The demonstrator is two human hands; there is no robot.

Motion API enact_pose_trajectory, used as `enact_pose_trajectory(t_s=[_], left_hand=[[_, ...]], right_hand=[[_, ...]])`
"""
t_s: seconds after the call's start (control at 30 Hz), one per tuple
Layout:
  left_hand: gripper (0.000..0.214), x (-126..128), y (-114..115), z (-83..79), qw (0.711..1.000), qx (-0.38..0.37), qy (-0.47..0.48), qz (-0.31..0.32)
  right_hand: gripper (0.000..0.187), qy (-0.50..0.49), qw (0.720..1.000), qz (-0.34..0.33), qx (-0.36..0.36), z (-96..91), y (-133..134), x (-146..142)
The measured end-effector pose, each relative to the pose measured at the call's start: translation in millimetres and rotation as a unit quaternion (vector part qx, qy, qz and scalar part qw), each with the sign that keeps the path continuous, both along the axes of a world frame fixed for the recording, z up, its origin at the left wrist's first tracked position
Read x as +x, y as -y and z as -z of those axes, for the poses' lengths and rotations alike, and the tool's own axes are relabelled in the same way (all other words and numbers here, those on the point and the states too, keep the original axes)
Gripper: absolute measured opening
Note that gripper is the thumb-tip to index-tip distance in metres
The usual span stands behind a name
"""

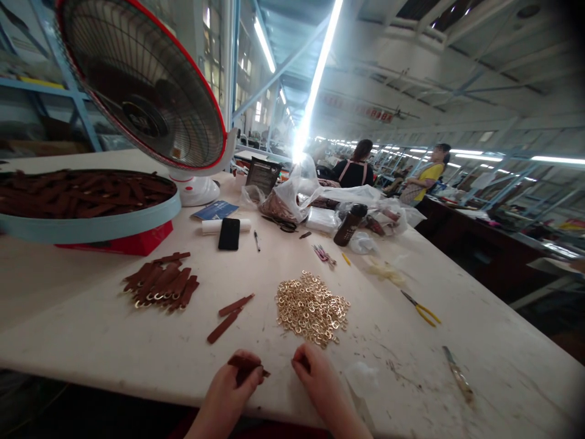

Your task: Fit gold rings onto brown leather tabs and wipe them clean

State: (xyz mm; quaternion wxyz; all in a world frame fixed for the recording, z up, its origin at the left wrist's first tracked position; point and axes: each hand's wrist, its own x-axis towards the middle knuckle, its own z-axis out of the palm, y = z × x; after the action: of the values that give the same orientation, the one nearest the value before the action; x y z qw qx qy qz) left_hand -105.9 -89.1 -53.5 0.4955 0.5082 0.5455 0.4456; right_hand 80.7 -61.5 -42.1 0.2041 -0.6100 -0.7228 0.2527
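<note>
Near the table's front edge, my left hand (pixel 237 384) is closed on a brown leather strap (pixel 247 364), whose narrow end sticks out past the thumb. My right hand (pixel 315 375) is a short way to the right, thumb and fingertips pinched together; what they hold, if anything, is too small to make out. Just beyond it lies a heap of small gold metal rings (pixel 313 308). Two loose brown straps (pixel 223 326) lie ahead of my left hand. Farther left is a pile of straps (pixel 159 283) with gold rings at their ends.
At the left, a round pale-blue tray (pixel 91 225) full of brown pieces rests on a red box, beside a large fan (pixel 146 91). A phone (pixel 229 234), pen (pixel 256 241), bottle (pixel 350 225) and plastic bags stand farther back. Yellow-handled pliers (pixel 423 310) and a knife (pixel 458 375) lie right.
</note>
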Motion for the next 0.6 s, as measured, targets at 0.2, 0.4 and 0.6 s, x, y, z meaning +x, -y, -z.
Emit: enact_pose_trajectory(t_s=[0.2,0.4,0.6], left_hand=[[0.018,13,18,-27.2,0.995,0.005,0.100,-0.013],[0.013,21,27,-38.0,0.995,0.044,0.087,-0.017],[0.014,22,31,-40.6,0.994,0.040,0.093,-0.045]], right_hand=[[0.018,-0.306,0.949,0.075,-0.018,10.5,37,-12],[0.022,-0.410,0.905,0.104,-0.035,18.3,46,-31],[0.016,-0.407,0.906,0.119,0.002,17.3,50,-42]])
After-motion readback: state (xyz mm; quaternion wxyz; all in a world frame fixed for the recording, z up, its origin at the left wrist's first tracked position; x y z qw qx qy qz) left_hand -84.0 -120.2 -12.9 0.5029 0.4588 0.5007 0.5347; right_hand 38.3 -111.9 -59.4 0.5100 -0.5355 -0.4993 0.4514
